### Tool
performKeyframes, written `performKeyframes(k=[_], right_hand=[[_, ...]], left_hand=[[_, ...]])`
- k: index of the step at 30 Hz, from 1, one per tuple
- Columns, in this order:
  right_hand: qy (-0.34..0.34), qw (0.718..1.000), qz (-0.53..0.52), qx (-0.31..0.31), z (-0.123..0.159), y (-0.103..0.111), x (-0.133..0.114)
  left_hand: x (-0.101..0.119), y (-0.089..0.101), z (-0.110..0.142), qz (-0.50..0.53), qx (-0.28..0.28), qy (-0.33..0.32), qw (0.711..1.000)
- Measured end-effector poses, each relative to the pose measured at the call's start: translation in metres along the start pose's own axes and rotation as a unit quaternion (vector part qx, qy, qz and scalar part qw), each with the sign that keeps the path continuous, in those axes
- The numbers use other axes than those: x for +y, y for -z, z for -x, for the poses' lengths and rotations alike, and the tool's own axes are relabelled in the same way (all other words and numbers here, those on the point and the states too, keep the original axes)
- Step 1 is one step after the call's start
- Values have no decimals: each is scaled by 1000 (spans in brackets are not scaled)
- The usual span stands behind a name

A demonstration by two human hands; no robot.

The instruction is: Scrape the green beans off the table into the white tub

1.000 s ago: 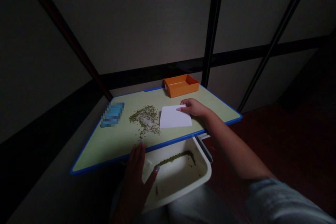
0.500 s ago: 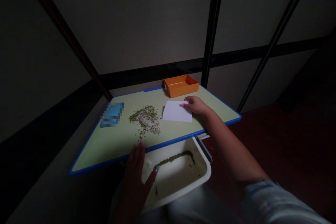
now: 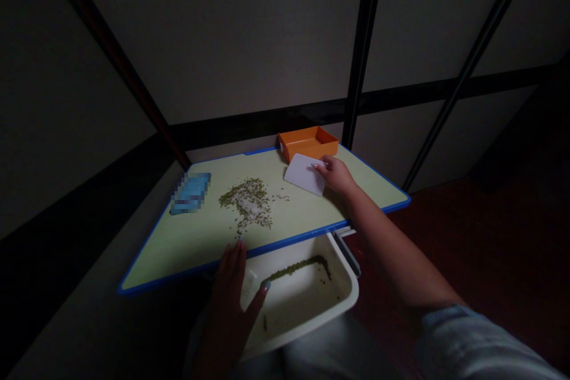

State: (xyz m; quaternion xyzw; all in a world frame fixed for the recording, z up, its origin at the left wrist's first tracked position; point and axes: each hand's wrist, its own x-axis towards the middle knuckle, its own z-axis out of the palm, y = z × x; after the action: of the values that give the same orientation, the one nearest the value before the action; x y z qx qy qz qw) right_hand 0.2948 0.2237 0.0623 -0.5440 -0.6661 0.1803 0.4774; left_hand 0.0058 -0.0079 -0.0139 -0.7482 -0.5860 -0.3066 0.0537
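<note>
My right hand (image 3: pixel 335 173) pinches the upper right side of a flat white scraper (image 3: pixel 305 174), which is tilted just in front of the orange tray. Left of it on the tabletop (image 3: pixel 307 215) lies a loose pile of small green and pale grains (image 3: pixel 247 202); a few stray grains (image 3: pixel 280 196) lie between pile and scraper. My left hand (image 3: pixel 236 285) has its thumb and fingers spread, at the table's near edge and the left side of a white basin (image 3: pixel 307 309). More green grains (image 3: pixel 294 268) line the basin's far inner side. No object shows in my left hand.
The orange tray (image 3: pixel 312 146) stands at the table's back edge. A blue packet (image 3: pixel 192 193), partly blurred, lies at the left edge. Panelled walls (image 3: pixel 267 35) rise close behind and left, and a reddish floor (image 3: pixel 463 237) shows on the right.
My right hand has moved the scraper back and to the right, away from the pile, and turned it. Stray grains now show where it was. My left hand has stayed in place.
</note>
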Motion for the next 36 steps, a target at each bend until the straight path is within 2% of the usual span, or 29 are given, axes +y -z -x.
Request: performKeyframes(k=[4,10,14,22,24,29,31,36], right_hand=[[4,1000,18,5,0,-7,-2],[-2,998,-50,-37,-2,-15,-4],[4,993,-93,-70,-1,-14,-4],[31,987,-123,-94,0,-13,-4],[41,988,-120,-82,0,-11,-4],[46,996,-75,7,-3,-4,-1],[45,997,-60,8,-4,-1,1],[57,996,-53,-42,-4,0,1]], left_hand=[[0,1,0,-3,8,-5,1000],[-2,0,-1,-2,11,-8,1000],[-3,-1,0,2,12,-14,1000],[-1,0,0,12,8,-5,1000],[-2,-1,0,11,8,-6,1000],[-2,-1,0,8,6,5,1000],[-1,0,-1,11,3,3,1000],[0,1,-2,18,3,1,1000]])
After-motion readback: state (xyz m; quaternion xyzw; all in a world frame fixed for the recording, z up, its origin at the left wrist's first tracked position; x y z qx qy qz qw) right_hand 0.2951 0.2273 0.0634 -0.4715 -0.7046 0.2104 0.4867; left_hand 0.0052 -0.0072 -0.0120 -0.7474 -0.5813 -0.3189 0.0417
